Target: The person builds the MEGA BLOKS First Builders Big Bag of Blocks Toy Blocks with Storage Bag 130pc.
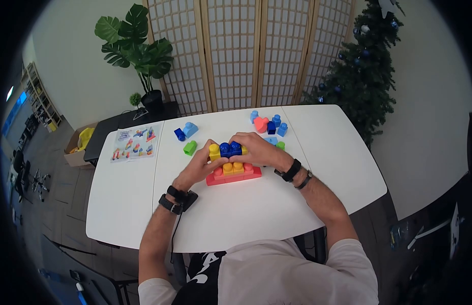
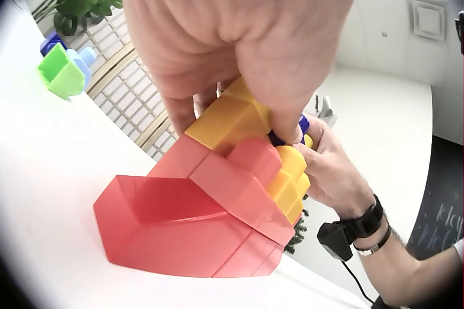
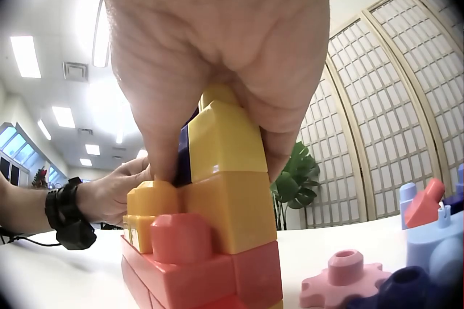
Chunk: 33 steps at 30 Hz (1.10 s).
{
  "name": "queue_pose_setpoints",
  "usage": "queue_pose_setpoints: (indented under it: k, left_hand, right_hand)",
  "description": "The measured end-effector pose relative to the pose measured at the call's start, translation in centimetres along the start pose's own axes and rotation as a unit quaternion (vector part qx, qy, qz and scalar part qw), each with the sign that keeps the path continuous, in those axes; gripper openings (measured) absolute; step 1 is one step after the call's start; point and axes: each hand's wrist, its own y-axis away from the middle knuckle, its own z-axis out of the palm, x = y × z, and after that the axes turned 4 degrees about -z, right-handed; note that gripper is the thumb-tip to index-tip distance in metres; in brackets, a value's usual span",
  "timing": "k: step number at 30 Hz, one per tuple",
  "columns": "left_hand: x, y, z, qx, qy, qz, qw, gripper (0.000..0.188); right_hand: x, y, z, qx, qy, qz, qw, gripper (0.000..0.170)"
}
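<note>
In the middle of the table stands a stack of toy building blocks, with a long red base [image 1: 235, 178]. Orange blocks [image 3: 235, 211] rise from the base, and along the top run dark blue blocks [image 1: 225, 149] with a yellow block [image 3: 228, 139] at the right end. My left hand [image 1: 198, 163] grips the top row's left end, thumb on the near side and fingers behind. At the other end my right hand [image 1: 264, 151] pinches the yellow block, its thumb near the dark blue. Palms and fingers hide part of the top row.
Loose blue blocks [image 1: 190, 129] and a green block [image 1: 190, 148] lie beyond the left hand. Several more blocks, including a red piece [image 1: 260, 123], sit at the back right. An instruction sheet [image 1: 135, 143] rests on the white table [image 1: 119, 203] at the left.
</note>
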Motion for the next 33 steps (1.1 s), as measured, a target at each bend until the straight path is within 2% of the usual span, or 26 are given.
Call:
queue_pose_setpoints:
  k: [5,7,9,10,11,12,13,14,15,16,17,18,19,20,21,22,23,24,26,27,29,31,33]
  left_hand:
    - [-0.1,-0.1,0.1,0.015,-0.002,0.018,1.000,0.033]
    - [-0.1,-0.2,-0.2,0.017,-0.005,0.025,1.000,0.035]
    - [0.0,-0.4,-0.9,-0.036,0.014,-0.026,0.999,0.038]
    - [0.2,-0.5,-1.0,-0.035,0.013,-0.026,0.999,0.038]
    - [0.3,-0.6,-1.2,-0.019,-0.004,0.017,1.000,0.045]
    - [0.5,-0.7,-1.4,-0.003,-0.021,0.060,0.998,0.053]
    - [0.8,-0.7,-1.8,-0.002,-0.021,0.060,0.998,0.053]
    - [1.2,-0.6,-2.5,0.020,-0.015,0.058,0.998,0.055]
    - [1.1,-0.5,-3.2,0.041,-0.008,0.055,0.998,0.057]
    - [0.3,-0.5,-4.1,0.063,0.020,0.043,0.997,0.053]
    - [0.9,-0.5,-5.0,0.101,-0.009,0.017,0.995,0.046]
    - [0.9,-0.4,-5.8,0.136,-0.022,0.011,0.990,0.041]
    - [0.8,-0.1,-6.6,0.172,-0.035,0.004,0.984,0.037]
    - [-0.2,0.2,-7.6,0.173,-0.035,0.003,0.984,0.037]
    - [-1.8,0.3,-8.6,0.198,-0.080,-0.004,0.977,0.033]
    - [-3.2,0.2,-9.2,0.223,-0.124,-0.010,0.967,0.029]
    - [-4.2,0.3,-9.4,0.226,-0.124,-0.010,0.966,0.029]
    - [-5.2,0.5,-9.5,0.211,-0.179,-0.018,0.961,0.029]
    - [-6.2,0.6,-8.7,0.201,-0.269,-0.047,0.941,0.036]
    - [-6.7,0.3,-8.1,0.201,-0.269,-0.047,0.941,0.036]
    - [-7.7,-0.4,-7.1,0.224,-0.336,-0.062,0.913,0.042]
    - [-8.6,-1.4,-6.9,0.206,-0.385,-0.076,0.896,0.045]
    - [-9.3,-2.3,-7.1,0.152,-0.432,-0.140,0.878,0.049]
  right_hand:
    - [0.1,0.0,0.0,0.005,-0.014,-0.006,1.000,0.041]
    - [0.1,-0.1,-0.1,-0.011,-0.010,0.010,1.000,0.046]
    - [-0.1,0.0,-0.4,-0.014,-0.009,-0.003,1.000,0.049]
    - [-0.4,0.0,-0.8,-0.019,-0.008,-0.015,1.000,0.052]
    - [-0.7,0.0,-1.2,-0.019,-0.007,-0.016,1.000,0.052]
    - [-1.0,0.1,-1.9,0.037,-0.042,-0.002,0.998,0.053]
    - [-0.9,0.3,-2.5,0.092,-0.078,0.014,0.993,0.054]
    - [-0.2,0.2,-3.7,0.119,-0.077,0.027,0.990,0.047]
    - [0.5,0.4,-4.8,0.117,-0.077,0.028,0.990,0.047]
    - [1.2,0.9,-6.0,0.129,-0.116,0.090,0.981,0.044]
    - [1.8,1.7,-7.0,0.140,-0.154,0.150,0.967,0.040]
    - [2.6,2.7,-7.6,0.139,-0.156,0.151,0.966,0.040]
    - [3.8,3.7,-8.0,0.099,-0.099,0.162,0.977,0.042]
    - [5.0,4.7,-8.2,0.059,-0.041,0.171,0.983,0.043]
    - [6.4,6.0,-7.9,0.058,-0.041,0.170,0.983,0.043]
    - [7.9,7.7,-7.0,0.049,0.033,0.139,0.988,0.044]
    - [8.6,8.9,-6.4,0.040,0.108,0.107,0.988,0.044]
    - [8.6,9.7,-6.0,0.039,0.109,0.104,0.988,0.044]
    - [8.8,10.9,-5.2,0.026,0.050,0.175,0.983,0.043]
    - [9.3,11.2,-5.1,0.025,0.049,0.174,0.983,0.043]
    - [10.0,11.6,-4.7,0.013,-0.012,0.216,0.976,0.039]
    - [10.1,11.7,-4.9,0.012,0.005,0.225,0.974,0.039]
    - [9.5,11.6,-5.5,0.011,0.025,0.233,0.972,0.039]
